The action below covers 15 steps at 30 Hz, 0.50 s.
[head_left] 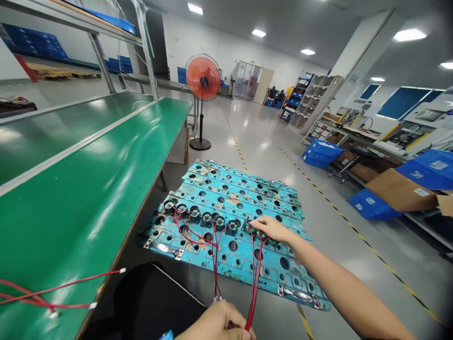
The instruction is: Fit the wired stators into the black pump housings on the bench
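A blue, worn tray board (226,191) full of round holes lies in front of me. Across it runs a row of small round black parts with green circuit boards (194,215), and red wires come out of them. My right hand (271,228) is closed over the parts at the row's right end, its fingertips on one of them and partly covering others. Low in the view, my left hand (226,321) is closed round a bundle of red wires (255,293) leading up to those parts. White connectors (217,298) on other wires hang just above this hand.
A green-topped workbench (141,156) stands on the left, with loose red wires (63,288) near its front edge. Beyond it is a red standing fan (203,80). Blue bins (322,152) and a cardboard box (399,189) are on the right. Seated people are far back.
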{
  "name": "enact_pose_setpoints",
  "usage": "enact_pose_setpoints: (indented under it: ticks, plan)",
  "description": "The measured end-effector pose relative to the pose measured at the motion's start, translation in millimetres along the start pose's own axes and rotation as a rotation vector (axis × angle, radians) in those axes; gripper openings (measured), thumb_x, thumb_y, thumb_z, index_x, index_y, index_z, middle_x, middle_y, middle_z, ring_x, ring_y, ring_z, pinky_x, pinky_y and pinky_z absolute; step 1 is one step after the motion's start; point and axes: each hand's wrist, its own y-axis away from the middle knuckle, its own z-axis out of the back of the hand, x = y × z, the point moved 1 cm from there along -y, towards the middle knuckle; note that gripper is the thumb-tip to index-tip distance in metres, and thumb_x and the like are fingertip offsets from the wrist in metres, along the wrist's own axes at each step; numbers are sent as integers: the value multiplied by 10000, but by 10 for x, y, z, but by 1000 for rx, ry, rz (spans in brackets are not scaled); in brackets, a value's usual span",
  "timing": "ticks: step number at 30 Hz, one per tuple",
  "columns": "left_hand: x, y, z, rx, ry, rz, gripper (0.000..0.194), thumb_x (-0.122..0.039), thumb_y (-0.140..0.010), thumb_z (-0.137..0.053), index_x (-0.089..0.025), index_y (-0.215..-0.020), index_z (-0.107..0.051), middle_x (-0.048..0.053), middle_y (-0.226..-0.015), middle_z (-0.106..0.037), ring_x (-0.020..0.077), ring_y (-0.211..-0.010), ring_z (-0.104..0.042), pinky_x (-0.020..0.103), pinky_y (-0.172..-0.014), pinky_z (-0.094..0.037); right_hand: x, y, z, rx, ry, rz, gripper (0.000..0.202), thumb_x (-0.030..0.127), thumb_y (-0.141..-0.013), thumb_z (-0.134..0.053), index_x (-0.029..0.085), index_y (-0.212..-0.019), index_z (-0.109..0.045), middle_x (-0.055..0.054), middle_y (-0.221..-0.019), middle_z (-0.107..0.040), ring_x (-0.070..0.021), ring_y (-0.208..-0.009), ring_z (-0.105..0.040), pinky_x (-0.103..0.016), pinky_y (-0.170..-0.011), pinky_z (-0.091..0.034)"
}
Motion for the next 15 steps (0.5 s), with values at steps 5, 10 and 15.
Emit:
enact_pose_setpoints:
  ticks: [5,10,15]
  plan:
    - [405,-489,-294,72,61,-43,800,-877,-739,-514,-185,-971,-841,130,-895,-809,278,-862,-732,290,-738,-501,-297,-260,-242,218,-37,-70,675,819,-854,-427,203,-604,-543,50,-551,-344,-121,-545,-325,-273,-552,-249]
    - [403,-585,-324,72,113,5,766,-855,-772,-503,-203,-1000,-835,120,-933,-811,276,-865,-730,292,-720,-494,-339,-446,-294,344,-43,-115,664,847,-767,-542,206,-597,-581,36,-547,-423,-136,-557,-396,-283,-563,-296]
    - [296,-585,-275,92,237,25,597,-721,-827,-605,-208,-1041,-824,96,-949,-802,249,-868,-702,273,-732,-471,-462,-521,-193,358,-85,-161,668,857,-722,-591,214,-822,-742,-50,-845,-703,-243,-804,-617,-356,-757,-465]
